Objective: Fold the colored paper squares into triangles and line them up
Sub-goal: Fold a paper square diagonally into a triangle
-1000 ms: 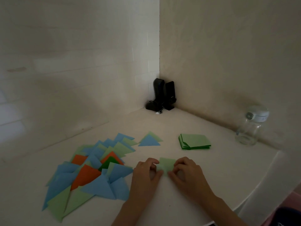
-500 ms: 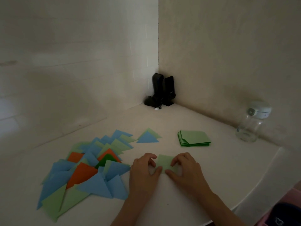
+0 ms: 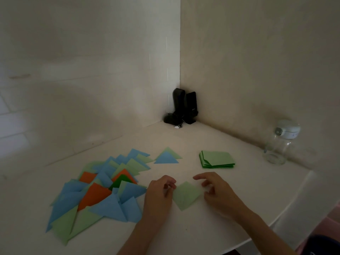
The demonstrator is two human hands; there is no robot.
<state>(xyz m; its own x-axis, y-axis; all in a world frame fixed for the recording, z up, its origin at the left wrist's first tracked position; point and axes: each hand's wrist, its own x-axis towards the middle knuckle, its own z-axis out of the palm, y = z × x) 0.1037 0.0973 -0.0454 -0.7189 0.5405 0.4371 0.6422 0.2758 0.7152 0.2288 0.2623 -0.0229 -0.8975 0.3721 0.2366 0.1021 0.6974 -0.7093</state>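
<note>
A light green paper square [image 3: 186, 195] lies flat on the white table [image 3: 211, 236], turned like a diamond, between the two hands. The left hand [image 3: 159, 195] sits at its left corner, fingers loosely curled; whether the fingertips touch the sheet's edge cannot be told. The right hand [image 3: 216, 190] hovers just beside its right corner, fingers relaxed and half bent, holding nothing. To the left spreads a pile of folded triangles [image 3: 97, 192] in blue, light green, orange and dark green. Farther back, a blue-on-green triangle pair [image 3: 166, 157] lies apart, and a stack of green squares [image 3: 217, 159] rests to its right. In the dim corner where two pale walls meet stand black speakers [image 3: 184, 106]. A clear bottle [image 3: 279, 144] stands near the right wall.
</note>
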